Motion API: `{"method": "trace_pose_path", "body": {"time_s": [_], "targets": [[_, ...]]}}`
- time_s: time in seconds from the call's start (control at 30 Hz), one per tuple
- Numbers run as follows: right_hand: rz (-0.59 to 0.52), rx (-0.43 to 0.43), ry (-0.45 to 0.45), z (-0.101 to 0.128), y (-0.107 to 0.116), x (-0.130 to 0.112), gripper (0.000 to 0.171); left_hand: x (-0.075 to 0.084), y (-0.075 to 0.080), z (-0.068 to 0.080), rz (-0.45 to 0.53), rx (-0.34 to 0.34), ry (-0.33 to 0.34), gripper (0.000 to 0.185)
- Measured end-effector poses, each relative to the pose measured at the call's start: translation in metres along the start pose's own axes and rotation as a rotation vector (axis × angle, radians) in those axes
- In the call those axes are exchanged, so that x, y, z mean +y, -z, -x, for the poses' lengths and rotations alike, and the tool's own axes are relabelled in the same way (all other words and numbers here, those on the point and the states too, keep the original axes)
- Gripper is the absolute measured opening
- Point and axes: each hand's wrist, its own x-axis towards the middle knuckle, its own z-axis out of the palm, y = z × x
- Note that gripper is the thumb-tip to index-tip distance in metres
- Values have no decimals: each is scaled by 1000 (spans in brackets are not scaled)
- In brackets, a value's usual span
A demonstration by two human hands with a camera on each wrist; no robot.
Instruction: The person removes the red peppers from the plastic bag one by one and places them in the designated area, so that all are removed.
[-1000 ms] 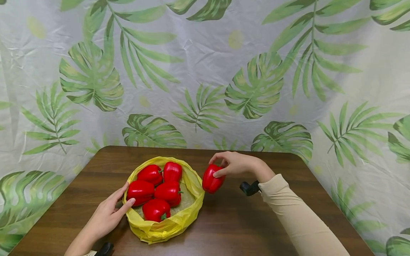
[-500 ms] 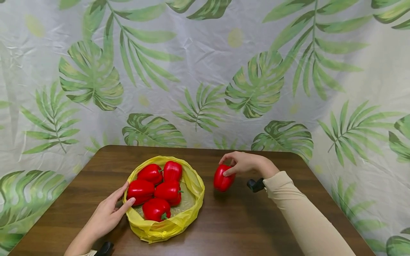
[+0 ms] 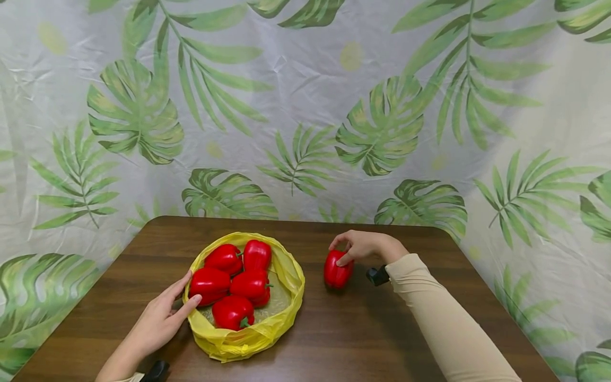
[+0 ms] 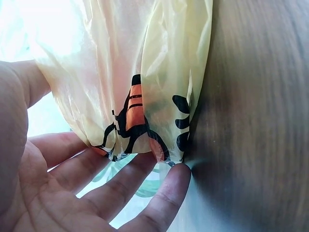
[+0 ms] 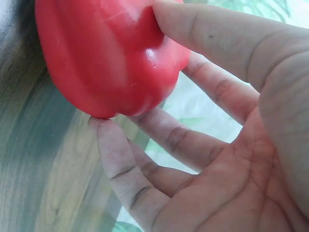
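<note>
Red bell pepper point(image 3: 338, 269) sits on the table point(image 3: 363, 329), just right of the yellow plastic bag point(image 3: 248, 339), apart from it. Right hand point(image 3: 365, 246) grips the pepper from above: thumb on the near side, fingers point(image 5: 159, 130) curled around the far side, per right wrist view. Pepper bottom looks to be at the table surface; can't tell for sure that it bears weight.

Yellow bag is rolled down into an open bowl shape, holding five more red bell peppers point(image 3: 234, 276). Left hand point(image 3: 159, 321) is at the bag's left rim, fingers point(image 4: 120, 181) straight and spread, touching the plastic, not gripping it. Left wrist view shows black and orange print on the bag point(image 4: 137, 116).

Behind the bag: backdrop sheet with green leaf print point(image 3: 305, 106).
</note>
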Motion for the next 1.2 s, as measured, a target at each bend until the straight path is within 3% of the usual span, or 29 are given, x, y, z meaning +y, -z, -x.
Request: {"method": "trace_pose_path", "body": {"time_s": [1.2], "targets": [[71, 127, 26, -19, -4, 10, 41, 1, -1, 0, -5, 8, -5, 70]]}}
